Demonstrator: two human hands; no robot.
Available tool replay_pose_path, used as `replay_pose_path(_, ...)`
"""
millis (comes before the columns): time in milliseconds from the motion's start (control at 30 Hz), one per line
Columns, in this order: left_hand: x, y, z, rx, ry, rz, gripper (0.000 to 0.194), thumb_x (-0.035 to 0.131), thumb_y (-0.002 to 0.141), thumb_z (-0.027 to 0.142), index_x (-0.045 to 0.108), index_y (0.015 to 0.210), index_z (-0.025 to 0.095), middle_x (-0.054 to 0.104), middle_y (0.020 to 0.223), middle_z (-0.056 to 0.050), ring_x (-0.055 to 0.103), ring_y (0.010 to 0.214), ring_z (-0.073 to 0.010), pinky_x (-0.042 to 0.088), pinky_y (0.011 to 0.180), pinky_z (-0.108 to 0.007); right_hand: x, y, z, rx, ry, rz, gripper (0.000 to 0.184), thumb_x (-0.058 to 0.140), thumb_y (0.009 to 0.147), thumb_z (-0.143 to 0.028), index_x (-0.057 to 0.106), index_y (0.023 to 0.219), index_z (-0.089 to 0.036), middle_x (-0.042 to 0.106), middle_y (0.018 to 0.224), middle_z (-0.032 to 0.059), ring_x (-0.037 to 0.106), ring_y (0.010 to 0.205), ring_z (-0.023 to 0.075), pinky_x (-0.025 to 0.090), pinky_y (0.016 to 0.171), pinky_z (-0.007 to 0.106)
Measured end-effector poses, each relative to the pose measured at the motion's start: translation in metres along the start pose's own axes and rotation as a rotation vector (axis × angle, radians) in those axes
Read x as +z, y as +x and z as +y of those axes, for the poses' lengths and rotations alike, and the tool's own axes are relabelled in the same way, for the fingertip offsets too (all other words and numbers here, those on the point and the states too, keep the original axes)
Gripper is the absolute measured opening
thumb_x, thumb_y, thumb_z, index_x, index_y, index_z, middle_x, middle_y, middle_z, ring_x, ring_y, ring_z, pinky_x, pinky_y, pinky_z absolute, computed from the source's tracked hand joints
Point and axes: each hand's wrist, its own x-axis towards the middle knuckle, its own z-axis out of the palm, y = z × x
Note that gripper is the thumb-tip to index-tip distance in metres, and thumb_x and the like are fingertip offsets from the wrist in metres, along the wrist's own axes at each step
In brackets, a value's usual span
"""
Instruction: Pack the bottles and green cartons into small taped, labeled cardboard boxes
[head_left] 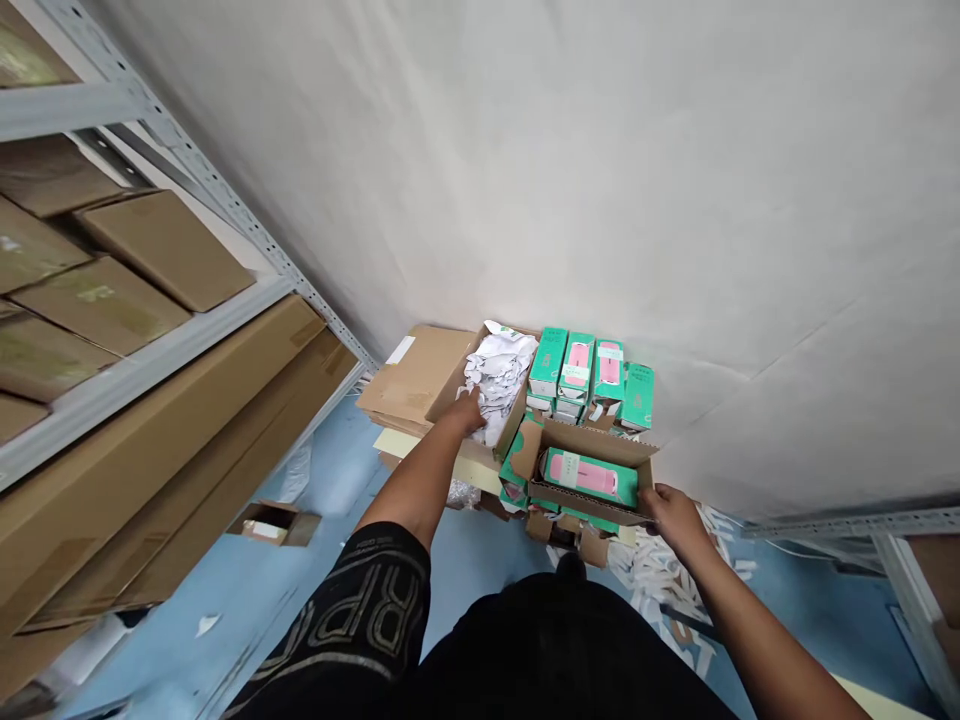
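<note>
My left hand (466,412) reaches over the near side of an open cardboard box filled with crumpled white paper (501,368). Its fingers close on the paper, partly hidden by it. My right hand (670,513) grips the right end of a smaller open cardboard carton (592,508), its fingers around the end wall. Inside that carton lies a green box with a pink bottle picture (589,474) and a white label strip. Similar green boxes (549,362) stand in a row behind the carton.
A stack of flat cardboard (420,375) lies left of the paper-filled box. Metal shelving with brown cartons (161,240) rises on the left. An open carton (276,524) and white scraps (660,570) lie on the blue floor. A pale wall (600,180) stands behind.
</note>
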Motion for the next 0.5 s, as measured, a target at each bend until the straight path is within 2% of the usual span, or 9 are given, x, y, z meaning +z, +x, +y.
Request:
replay_pose_path(100, 0.002, 0.008, 0.002, 0.000, 0.103, -0.049, 0.079, 0.073, 0.084, 0.029, 0.041, 0.155, 0.021, 0.052, 0.154, -0.024, 0.062, 0.129, -0.0348, 0.051, 0.101, -0.040, -0.006, 0.023, -0.002, -0.001, 0.010, -0.057, 0.031, 0.043, 0.087, -0.040, 0.065, 0.076, -0.021, 0.069, 0.063, 0.0041, 0.067, 0.053, 0.0187, 0.044, 0.053, 0.026)
replay_pose_path(167, 0.001, 0.010, 0.004, -0.006, 0.118, -0.039, 0.059, 0.066, 0.088, 0.027, 0.053, 0.145, 0.019, 0.063, 0.142, -0.023, 0.064, 0.126, -0.0356, 0.050, 0.101, -0.043, -0.011, 0.038, -0.001, -0.006, 0.006, -0.092, 0.029, 0.044, 0.087, -0.039, 0.065, 0.076, -0.021, 0.070, 0.063, 0.0038, 0.067, 0.054, 0.0183, 0.044, 0.053, 0.026)
replay_pose_path(233, -0.001, 0.011, 0.006, -0.019, 0.127, -0.020, 0.047, 0.061, 0.091, 0.025, 0.059, 0.137, 0.017, 0.067, 0.135, -0.023, 0.065, 0.123, -0.0349, 0.050, 0.101, -0.044, -0.015, 0.050, -0.001, -0.009, -0.001, -0.129, 0.029, 0.045, 0.087, -0.039, 0.065, 0.076, -0.021, 0.069, 0.061, 0.0034, 0.067, 0.054, 0.0182, 0.044, 0.054, 0.025)
replay_pose_path(367, -0.011, 0.003, 0.006, -0.063, 0.124, 0.053, 0.044, 0.058, 0.091, 0.025, 0.061, 0.134, 0.018, 0.070, 0.132, -0.019, 0.065, 0.121, -0.0317, 0.049, 0.101, -0.040, -0.022, 0.067, -0.001, -0.031, -0.012, -0.159, 0.028, 0.047, 0.086, -0.039, 0.067, 0.078, -0.021, 0.070, 0.064, 0.0040, 0.067, 0.056, 0.0192, 0.044, 0.054, 0.026)
replay_pose_path(500, -0.025, -0.014, 0.000, -0.044, 0.077, 0.218, 0.037, 0.060, 0.092, 0.028, 0.066, 0.127, 0.020, 0.072, 0.125, -0.016, 0.067, 0.116, -0.0304, 0.049, 0.096, -0.036, -0.026, 0.074, -0.006, -0.074, -0.065, -0.139, 0.028, 0.048, 0.086, -0.040, 0.067, 0.076, -0.022, 0.069, 0.063, 0.0039, 0.067, 0.058, 0.0204, 0.042, 0.054, 0.027)
